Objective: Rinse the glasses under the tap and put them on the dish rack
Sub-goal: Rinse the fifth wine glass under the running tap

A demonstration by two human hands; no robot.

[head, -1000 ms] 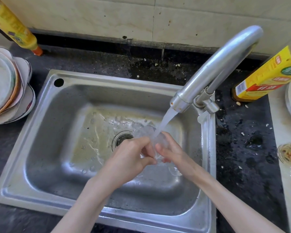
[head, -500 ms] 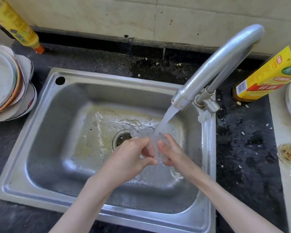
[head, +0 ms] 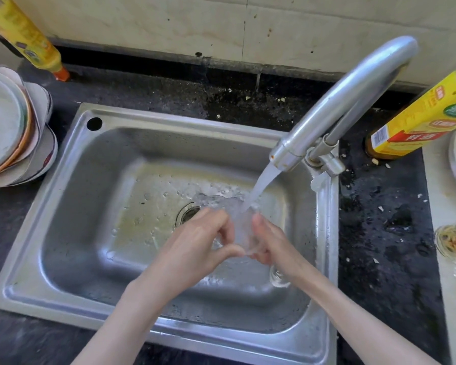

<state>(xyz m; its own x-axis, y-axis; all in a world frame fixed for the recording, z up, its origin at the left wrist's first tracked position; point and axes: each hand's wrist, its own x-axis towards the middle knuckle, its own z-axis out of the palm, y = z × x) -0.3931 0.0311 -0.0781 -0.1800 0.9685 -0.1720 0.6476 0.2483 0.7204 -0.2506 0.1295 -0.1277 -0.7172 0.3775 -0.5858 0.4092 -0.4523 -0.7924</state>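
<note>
While tap (head: 345,101) runs | two hands (head: 195,241) (head: 271,241) hold one glass (head: 244,230)

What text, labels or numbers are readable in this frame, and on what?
Nothing can be quoted with confidence.
Yellow carton, right of the tap: red and green label patches with characters and a barcode, all too blurred and tilted to read.
Yellow bottle, top left: dark print on its label, too blurred to read.
Stacked plates, sink, tap: no visible text.
</note>
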